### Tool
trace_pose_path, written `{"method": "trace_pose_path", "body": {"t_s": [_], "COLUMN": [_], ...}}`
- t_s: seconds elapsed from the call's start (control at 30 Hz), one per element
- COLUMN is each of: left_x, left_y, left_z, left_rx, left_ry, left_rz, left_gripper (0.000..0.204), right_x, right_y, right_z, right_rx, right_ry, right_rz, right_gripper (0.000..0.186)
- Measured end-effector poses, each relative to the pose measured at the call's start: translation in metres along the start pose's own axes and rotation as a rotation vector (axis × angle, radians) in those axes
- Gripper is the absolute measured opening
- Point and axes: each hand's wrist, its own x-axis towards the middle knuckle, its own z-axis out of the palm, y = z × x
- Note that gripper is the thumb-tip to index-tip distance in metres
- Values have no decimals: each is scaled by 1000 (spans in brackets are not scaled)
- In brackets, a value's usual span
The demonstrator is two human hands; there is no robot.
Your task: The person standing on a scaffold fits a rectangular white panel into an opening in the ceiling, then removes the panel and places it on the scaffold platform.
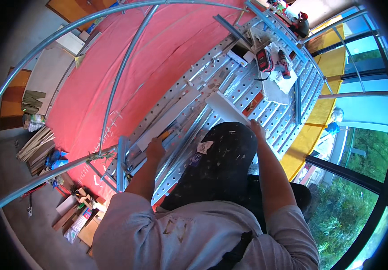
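I sit on a perforated metal scaffold platform, my dark trouser knee raised in front of me. My left hand rests on the near end of a long white strip that lies along the platform, fingers curled over it. My right hand grips the near end of a white flat board beside my knee. A small orange object shows just right of my left hand.
A red power drill and a red-handled tool lie on white cloth further along the platform. Metal guard rails arch around. A red surface lies far below, with lumber scraps on the floor. Windows stand at right.
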Motion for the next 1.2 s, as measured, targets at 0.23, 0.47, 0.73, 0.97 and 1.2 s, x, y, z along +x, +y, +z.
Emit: {"method": "trace_pose_path", "body": {"t_s": [0.23, 0.47, 0.73, 0.97, 1.2], "left_x": [17, 16, 7, 24, 26], "left_y": [-3, -3, 13, -3, 11], "left_z": [5, 7, 5, 5, 9], "left_rx": [90, 122, 91, 119, 253], "left_ry": [-66, -21, 7, 9, -96], "left_rz": [-12, 20, -66, 96, 32], "left_gripper": [25, 23, 24, 24, 28], "right_x": [10, 11, 11, 1, -5], "right_y": [-1, 14, 32, 10, 9], "right_z": [-12, -9, 2, 0, 1], "right_rx": [-35, -2, -29, -6, -9], "right_ry": [-54, -102, -88, -70, -55], "right_rz": [74, -74, -88, 20, 41], "right_gripper": [42, 47, 46, 45, 45]}}
